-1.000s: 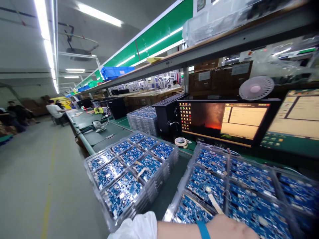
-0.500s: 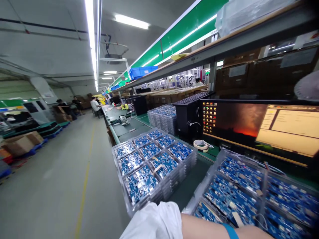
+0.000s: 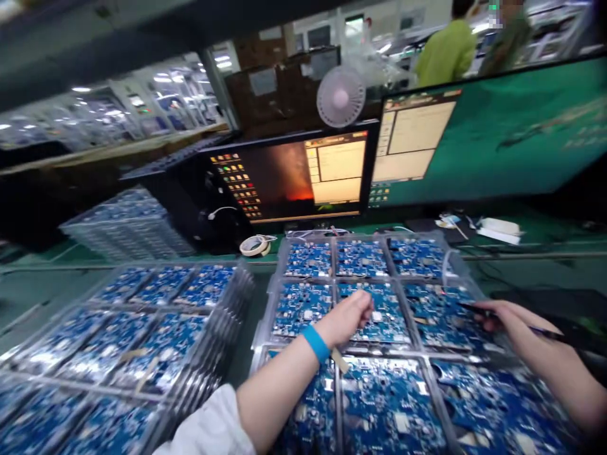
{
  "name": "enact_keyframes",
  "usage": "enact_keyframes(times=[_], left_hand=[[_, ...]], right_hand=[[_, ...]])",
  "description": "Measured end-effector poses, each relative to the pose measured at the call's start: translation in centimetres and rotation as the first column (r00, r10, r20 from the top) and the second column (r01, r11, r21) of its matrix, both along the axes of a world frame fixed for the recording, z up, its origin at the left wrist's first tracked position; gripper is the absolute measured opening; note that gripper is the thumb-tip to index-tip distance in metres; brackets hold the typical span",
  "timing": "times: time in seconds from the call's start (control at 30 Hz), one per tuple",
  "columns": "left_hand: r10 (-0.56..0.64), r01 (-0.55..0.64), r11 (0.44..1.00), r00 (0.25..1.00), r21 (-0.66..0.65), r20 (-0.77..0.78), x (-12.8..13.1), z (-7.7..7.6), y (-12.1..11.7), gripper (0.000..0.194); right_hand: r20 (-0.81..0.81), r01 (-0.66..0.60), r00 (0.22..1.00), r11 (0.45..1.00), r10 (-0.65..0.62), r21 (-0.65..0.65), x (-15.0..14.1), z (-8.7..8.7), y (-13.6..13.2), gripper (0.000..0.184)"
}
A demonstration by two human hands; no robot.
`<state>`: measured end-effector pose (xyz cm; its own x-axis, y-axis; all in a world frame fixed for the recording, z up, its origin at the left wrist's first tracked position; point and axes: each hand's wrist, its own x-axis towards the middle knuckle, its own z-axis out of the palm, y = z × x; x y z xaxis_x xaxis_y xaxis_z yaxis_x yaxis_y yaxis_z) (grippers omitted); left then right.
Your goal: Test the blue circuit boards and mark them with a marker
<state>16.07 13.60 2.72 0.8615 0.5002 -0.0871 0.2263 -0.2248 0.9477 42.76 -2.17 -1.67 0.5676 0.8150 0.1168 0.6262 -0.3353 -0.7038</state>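
Observation:
My left hand (image 3: 348,315), with a blue band (image 3: 316,344) at the wrist, hovers over the middle of a clear plastic tray (image 3: 269,316). Its fingers are curled closed, and what they hold, if anything, is hidden. Blue circuit boards (image 3: 303,309) fill the tray's compartments. On the tray's right side, my right hand (image 3: 515,322) grips a thin black pen-shaped tool (image 3: 469,307), its tip pointing left over a board in the middle row; its exact kind is unclear. A strip of beige tape (image 3: 339,361) lies below my left wrist.
Stacked trays of boards (image 3: 227,309) stand at left, with another stack (image 3: 126,218) behind. A tape roll (image 3: 255,245), two monitors (image 3: 289,183) and a small fan (image 3: 340,96) are at the back. Cables run at right. Two people (image 3: 446,54) are beyond the monitors.
My view has swung right and down from the aisle to the board tray. Both hands now show; before, only part of an arm with the blue band was visible.

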Motion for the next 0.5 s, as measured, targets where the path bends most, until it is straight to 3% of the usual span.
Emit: enact_keyframes(times=[0.13, 0.5], left_hand=[[-0.025, 0.035, 0.982, 0.998, -0.184, 0.055, -0.1, -0.6, 0.3, 0.036], [-0.013, 0.060, 0.942, 0.990, -0.330, 0.141, -0.5, -0.8, 0.3, 0.039]], right_hand=[[-0.251, 0.010, 0.968, 1.000, -0.014, -0.017, 1.1, -1.3, -0.1, 0.040], [-0.249, 0.031, 0.968, 0.999, -0.023, 0.028, 0.3, -0.3, -0.1, 0.039]])
